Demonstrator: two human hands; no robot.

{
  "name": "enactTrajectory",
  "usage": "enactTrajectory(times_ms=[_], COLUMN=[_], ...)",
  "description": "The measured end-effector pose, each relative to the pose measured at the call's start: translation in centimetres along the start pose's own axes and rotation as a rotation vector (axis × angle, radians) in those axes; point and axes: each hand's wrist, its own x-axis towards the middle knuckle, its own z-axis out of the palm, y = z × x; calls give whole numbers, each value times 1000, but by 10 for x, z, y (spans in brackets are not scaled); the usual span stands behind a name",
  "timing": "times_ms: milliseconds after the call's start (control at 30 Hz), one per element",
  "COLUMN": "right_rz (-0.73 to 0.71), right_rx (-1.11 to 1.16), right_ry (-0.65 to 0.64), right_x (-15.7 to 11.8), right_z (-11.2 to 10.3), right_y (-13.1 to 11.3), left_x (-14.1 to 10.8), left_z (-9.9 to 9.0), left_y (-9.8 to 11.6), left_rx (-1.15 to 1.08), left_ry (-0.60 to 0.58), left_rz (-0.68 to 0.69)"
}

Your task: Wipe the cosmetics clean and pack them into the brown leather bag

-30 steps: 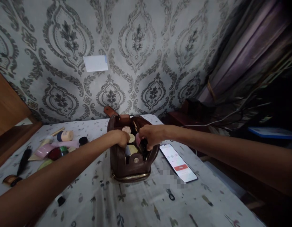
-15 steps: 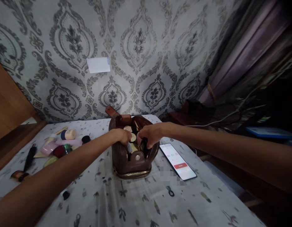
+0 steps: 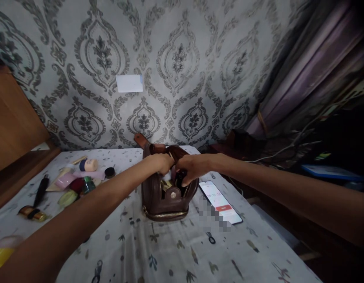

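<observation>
A brown leather bag [image 3: 165, 207] stands open on the patterned sheet, its flap with a round snap folded toward me and a gold zipper along its base. My left hand [image 3: 161, 163] reaches over the left rim into the bag, fingers curled and their tips hidden. At the right side of the opening is my right hand [image 3: 189, 167], its fingers bent down inside beside a dark item; what they grip cannot be made out. A yellowish item [image 3: 166, 184] shows in the bag below the left hand.
On the left lie cosmetics: a blue-and-cream bottle [image 3: 89, 165], a black jar lid [image 3: 110, 172], a green-capped bottle [image 3: 88, 184], a pink tube [image 3: 65, 181] and a gold-and-black item [image 3: 32, 213]. A lit phone [image 3: 224, 208] lies right of the bag. Behind is a papered wall [image 3: 178, 98].
My left hand has moved right and slightly up, deeper over the bag's middle, covering the round items that showed there. The right hand stays nearly in place. The view has shifted slightly.
</observation>
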Motion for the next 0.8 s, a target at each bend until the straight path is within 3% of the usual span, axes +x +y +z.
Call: enactTrajectory(times_ms=[100, 200, 333, 467, 567, 800], right_rz=[-15, -12, -11, 96, 131, 116], right_rx=[14, 44, 48, -40, -124, -153], right_ry=[45, 108, 121, 92, 72, 74], right_x=[-6, -10, -12, -10, -9, -5], right_z=[3, 8, 10, 3, -2, 1], right_y=[-2, -4, -10, -18, -23, -25], left_x=[-18, -43, -86, -132, -160, -206], left_z=[-19, -23, -1, 31, 50, 103], left_y=[1, -1, -8, -12, -15, -25], left_rx=[25, -40, -258, -433, -516, -624], left_ry=[136, 337, 542, 673, 690, 547], left_rz=[-48, -75, -35, -62, -144, -307])
